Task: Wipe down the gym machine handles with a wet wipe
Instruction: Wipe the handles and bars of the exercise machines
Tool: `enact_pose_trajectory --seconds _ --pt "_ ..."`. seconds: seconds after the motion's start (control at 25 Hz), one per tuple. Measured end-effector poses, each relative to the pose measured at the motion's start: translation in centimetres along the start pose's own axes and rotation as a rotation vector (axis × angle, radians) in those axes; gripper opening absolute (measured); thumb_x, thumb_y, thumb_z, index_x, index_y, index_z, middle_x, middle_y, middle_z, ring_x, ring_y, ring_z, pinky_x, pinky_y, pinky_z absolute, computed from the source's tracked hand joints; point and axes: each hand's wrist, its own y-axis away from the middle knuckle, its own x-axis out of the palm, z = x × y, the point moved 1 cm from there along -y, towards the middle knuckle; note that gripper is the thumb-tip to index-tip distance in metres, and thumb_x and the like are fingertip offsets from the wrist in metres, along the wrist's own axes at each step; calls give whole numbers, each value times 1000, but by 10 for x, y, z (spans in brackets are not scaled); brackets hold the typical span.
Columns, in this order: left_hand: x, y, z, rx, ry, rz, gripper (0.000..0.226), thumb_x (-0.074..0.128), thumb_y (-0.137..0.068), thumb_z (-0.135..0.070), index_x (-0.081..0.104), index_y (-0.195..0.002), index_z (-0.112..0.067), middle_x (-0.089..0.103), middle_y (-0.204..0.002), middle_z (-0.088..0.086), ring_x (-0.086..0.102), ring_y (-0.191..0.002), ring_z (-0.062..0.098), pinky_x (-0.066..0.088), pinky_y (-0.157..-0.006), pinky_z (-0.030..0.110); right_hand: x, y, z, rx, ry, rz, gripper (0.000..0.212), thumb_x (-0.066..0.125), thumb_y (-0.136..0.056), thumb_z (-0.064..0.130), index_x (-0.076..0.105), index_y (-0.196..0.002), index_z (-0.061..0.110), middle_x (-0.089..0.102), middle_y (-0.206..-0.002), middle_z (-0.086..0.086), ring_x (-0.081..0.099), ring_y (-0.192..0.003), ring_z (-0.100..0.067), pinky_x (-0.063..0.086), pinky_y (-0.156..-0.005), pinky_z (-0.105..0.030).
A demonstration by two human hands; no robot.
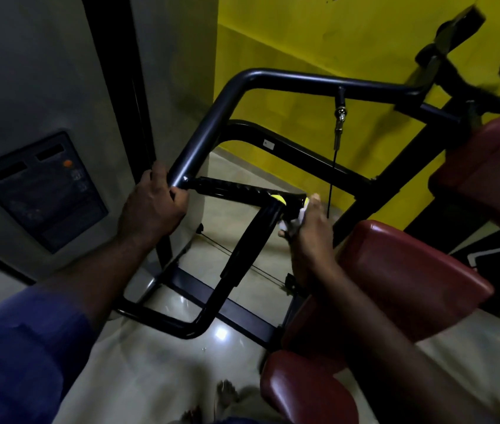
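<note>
Left hand [153, 206] curled tight round the black frame bar [212, 117], just where the ribbed handle [230, 188] begins. Right hand [311, 237] pinches a white wet wipe [297, 220], pressed against the handle's far end by the yellow ring [277, 198]. Red pads [411, 276] beside right forearm.

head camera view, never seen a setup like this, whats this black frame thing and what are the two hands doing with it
The camera sits on the person's head and looks down at their own arms. The black tubing is a gym machine's pull bar, with a cable clipped to it and red pads to the right. The left hand grips the bar's near end. The right hand holds a white wet wipe against the end of the ribbed handle.
</note>
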Motion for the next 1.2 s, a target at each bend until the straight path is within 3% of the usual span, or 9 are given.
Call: enact_pose_trajectory --seconds 0.12,0.24,0.48,0.56,0.76,0.88,1.0,1.08,1.2 --pt "0 -1 -1 -15 13 -6 31 53 -92 -26 42 -116 -13 54 -100 18 55 -79 37 41 -63 40 9 5 -2 -656 570 -42 17 44 -109 18 57 -117 11 55 -106 6 51 -94 -7 45 -86 -24" --pt "-2 2 -4 -15 16 -12 30 55 -91 -23 44 -117 -12 55 -101 17 54 -79 35 45 -63 41 7 -12 14 -768 818 -2 30 40 -110 21 65 -99 8 63 -96 -5 58 -86 -16 44 -77 -28" --pt "-4 3 -11 0 -20 -47 28 55 -91 -20 45 -116 -12 52 -96 12 55 -79 35 46 -65 43 -16 -44 56 475 302 618 50 38 -103 20 74 -70 11 35 -49 -6 26 -34 -11 12 -44 -19" --pt "-4 4 -13 -10 -23 -52 27 56 -92 -18 47 -118 -12 51 -93 12 54 -77 35 46 -65 42 -15 -40 36 553 66 536 36 44 -100 23 72 -79 13 33 -51 -1 23 -40 -10 13 -47 -23" --pt "0 1 -7 -32 10 -62 28 57 -92 -18 46 -118 -18 60 -97 13 59 -76 33 48 -66 40 -3 -18 24 -459 286 158 28 43 -110 30 69 -121 24 69 -117 9 64 -110 -5 52 -94 -28" --pt "1 1 -6 -28 33 -61 28 57 -92 -18 47 -117 -19 60 -95 10 58 -74 28 46 -63 36 -2 -48 47 -736 768 611 33 47 -109 25 69 -131 19 71 -127 2 64 -114 -10 51 -99 -38" --pt "1 -1 -6 -47 36 -58 28 57 -92 -18 48 -118 -20 58 -89 6 57 -70 25 42 -60 33 9 -74 82 -226 985 1177 57 50 -108 21 30 -161 30 61 -143 -15 63 -86 -11 55 -78 -35" --pt "0 -2 -6 -40 26 -65 28 58 -92 -17 49 -119 -19 57 -87 5 56 -69 24 42 -60 33 28 -80 100 -38 1224 1366 82 53 -103 6 7 -164 35 76 -98 0 57 -58 -5 48 -54 -26" --pt "1 -1 -8 -47 21 -48 26 57 -94 -18 48 -119 -19 57 -90 6 56 -69 24 46 -60 34 78 -83 90 -242 1552 1381 60 72 -94 18 43 -147 15 74 -96 -6 73 -78 -19 57 -62 -38"
